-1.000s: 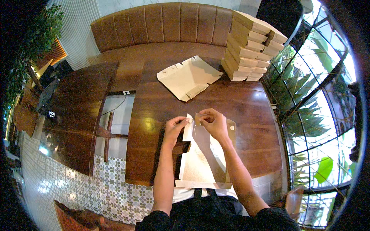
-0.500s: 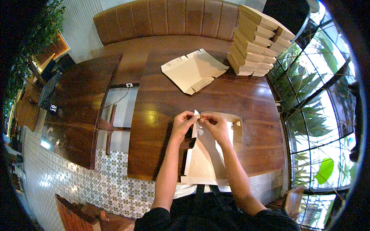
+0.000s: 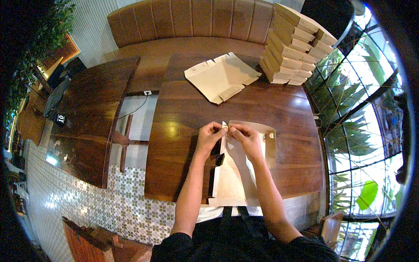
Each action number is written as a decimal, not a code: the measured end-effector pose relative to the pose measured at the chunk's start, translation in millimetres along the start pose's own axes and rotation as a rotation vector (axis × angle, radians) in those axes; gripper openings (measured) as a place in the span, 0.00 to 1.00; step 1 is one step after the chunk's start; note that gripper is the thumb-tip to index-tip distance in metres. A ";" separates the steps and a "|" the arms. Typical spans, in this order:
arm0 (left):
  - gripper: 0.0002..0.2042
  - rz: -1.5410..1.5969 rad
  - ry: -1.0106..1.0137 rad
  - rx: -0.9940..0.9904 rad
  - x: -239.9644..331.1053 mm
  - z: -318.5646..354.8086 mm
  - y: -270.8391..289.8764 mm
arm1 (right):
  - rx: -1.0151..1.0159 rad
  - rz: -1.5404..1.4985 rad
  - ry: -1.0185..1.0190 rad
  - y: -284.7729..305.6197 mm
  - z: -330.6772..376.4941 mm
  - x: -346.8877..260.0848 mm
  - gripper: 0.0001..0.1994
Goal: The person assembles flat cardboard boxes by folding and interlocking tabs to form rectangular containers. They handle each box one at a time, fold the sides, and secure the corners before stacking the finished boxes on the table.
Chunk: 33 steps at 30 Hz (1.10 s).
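A partly folded cardboard box [image 3: 232, 183] lies in front of me at the table's near edge, its far and right walls standing up. My left hand [image 3: 211, 136] pinches the upright flap at the box's far left corner. Close beside it, my right hand [image 3: 245, 137] is closed at the same corner, fingertips pressed on the cardboard edge. The fingers hide most of that corner and how its tabs sit. Both forearms reach over the box, and part of its inside is in shadow.
A flat cardboard blank [image 3: 223, 77] lies farther back on the wooden table [image 3: 174, 170]. Folded boxes [image 3: 290, 48] form a tall stack at the far right. Behind runs a brown padded bench [image 3: 187, 19]. Another table [image 3: 89, 126] stands left across a gap, and windows [image 3: 362, 144] line the right.
Both hands stay at the same corner, with small finger shifts. My right hand has moved slightly right, and the view has shifted a little.
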<state>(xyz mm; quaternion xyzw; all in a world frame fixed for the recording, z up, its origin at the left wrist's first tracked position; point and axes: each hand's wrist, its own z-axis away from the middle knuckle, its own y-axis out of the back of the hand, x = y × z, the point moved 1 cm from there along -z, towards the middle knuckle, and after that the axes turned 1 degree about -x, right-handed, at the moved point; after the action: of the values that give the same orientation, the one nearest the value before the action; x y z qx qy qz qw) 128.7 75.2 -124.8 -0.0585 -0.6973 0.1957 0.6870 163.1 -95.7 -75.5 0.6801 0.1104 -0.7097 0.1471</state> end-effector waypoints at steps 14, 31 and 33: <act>0.08 -0.024 -0.019 -0.088 0.9 -0.1 1.4 | -0.021 -0.073 -0.040 0.8 0.1 5.8 0.16; 0.11 -0.582 -0.357 0.190 4.5 4.5 -11.9 | 0.079 0.106 -0.048 -7.0 -14.0 37.3 0.08; 0.09 -0.616 -0.417 0.271 6.0 7.8 -10.9 | 0.028 0.183 0.099 -11.5 -4.7 28.4 0.08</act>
<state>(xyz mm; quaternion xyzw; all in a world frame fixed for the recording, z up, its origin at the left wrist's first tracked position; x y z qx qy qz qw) 122.8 65.8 -115.2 0.2859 -0.7745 0.0784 0.5588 162.4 -84.9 -104.5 0.7235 0.0451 -0.6603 0.1964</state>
